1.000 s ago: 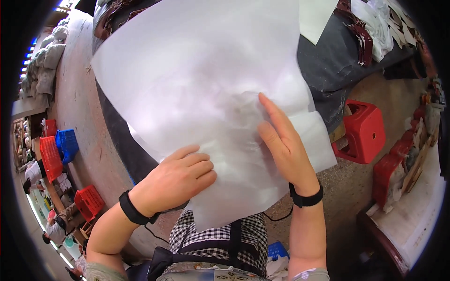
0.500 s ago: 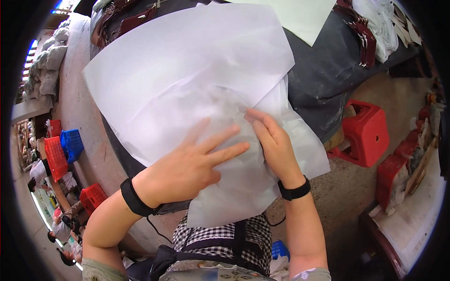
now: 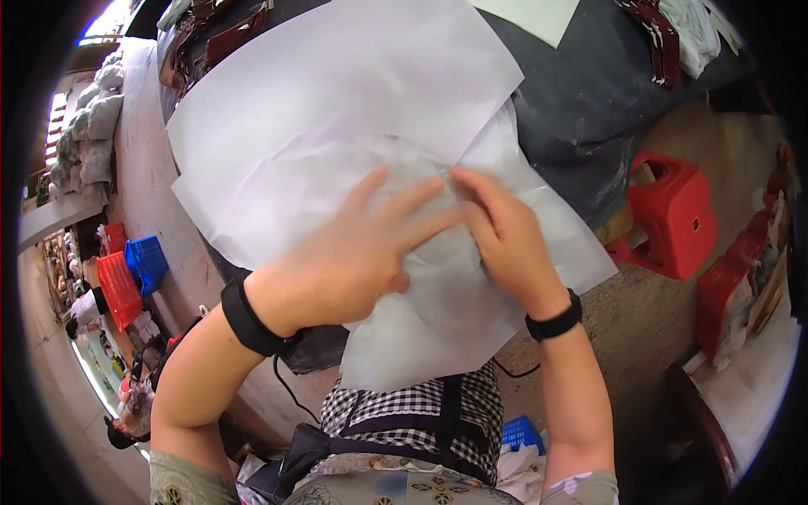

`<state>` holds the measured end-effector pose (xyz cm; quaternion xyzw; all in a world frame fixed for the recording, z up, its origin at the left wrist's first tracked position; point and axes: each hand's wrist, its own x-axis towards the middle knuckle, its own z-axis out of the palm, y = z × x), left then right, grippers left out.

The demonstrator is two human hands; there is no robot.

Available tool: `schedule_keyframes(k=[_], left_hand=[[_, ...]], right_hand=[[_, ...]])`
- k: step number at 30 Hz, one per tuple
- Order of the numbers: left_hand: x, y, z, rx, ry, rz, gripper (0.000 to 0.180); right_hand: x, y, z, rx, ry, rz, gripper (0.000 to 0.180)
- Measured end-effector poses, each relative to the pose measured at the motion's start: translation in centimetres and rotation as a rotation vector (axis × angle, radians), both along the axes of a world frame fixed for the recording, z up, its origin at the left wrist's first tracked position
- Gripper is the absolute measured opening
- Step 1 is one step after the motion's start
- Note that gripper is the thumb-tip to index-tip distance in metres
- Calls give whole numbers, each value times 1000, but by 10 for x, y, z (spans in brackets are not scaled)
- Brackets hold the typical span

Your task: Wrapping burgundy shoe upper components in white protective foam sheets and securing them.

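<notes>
grey-white sacks (image 3: pixel 88 139) are piled at the far left, with a red basket (image 3: pixel 119 290) and a blue basket (image 3: pixel 147 265) below them, side by side. the left hand (image 3: pixel 337 257), blurred, is spread over a creased, layered white sheet (image 3: pixel 362 71), its fingertips just beside the right thumb. the sheet lies on the dark-covered table (image 3: pixel 581 101), its near corner hanging over a checked apron (image 3: pixel 383 421). the right hand (image 3: pixel 512 248) has bent fingers at a sheet edge; whether it pinches, i cannot tell. rightmost stands a red stool (image 3: pixel 673 219).
</notes>
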<state>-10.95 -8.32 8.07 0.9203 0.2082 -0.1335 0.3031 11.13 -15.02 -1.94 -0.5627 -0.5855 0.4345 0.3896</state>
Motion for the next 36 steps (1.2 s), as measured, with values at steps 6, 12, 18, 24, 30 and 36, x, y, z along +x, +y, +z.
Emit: schedule_keyframes(k=[6, 12, 18, 24, 30, 36], left_hand=[[21, 1, -21, 53, -45, -101, 27], [35, -5, -44, 105, -181, -148, 31], [47, -3, -56, 146, -184, -204, 24], [56, -3, -67, 121, -194, -202, 22], [57, -2, -73, 74, -144, -177, 32], [64, 2, -75, 146, -103, -176, 27]], right_hand=[[28, -161, 26, 293, -244, -195, 51], [-42, -257, -37, 58, -629, -246, 82], [-59, -220, -63, 36, -671, -628, 107], [-32, -221, -43, 175, -408, -810, 40], [-23, -237, -23, 55, 124, -1320, 22], [-113, -272, -17, -344, 241, -587, 40]])
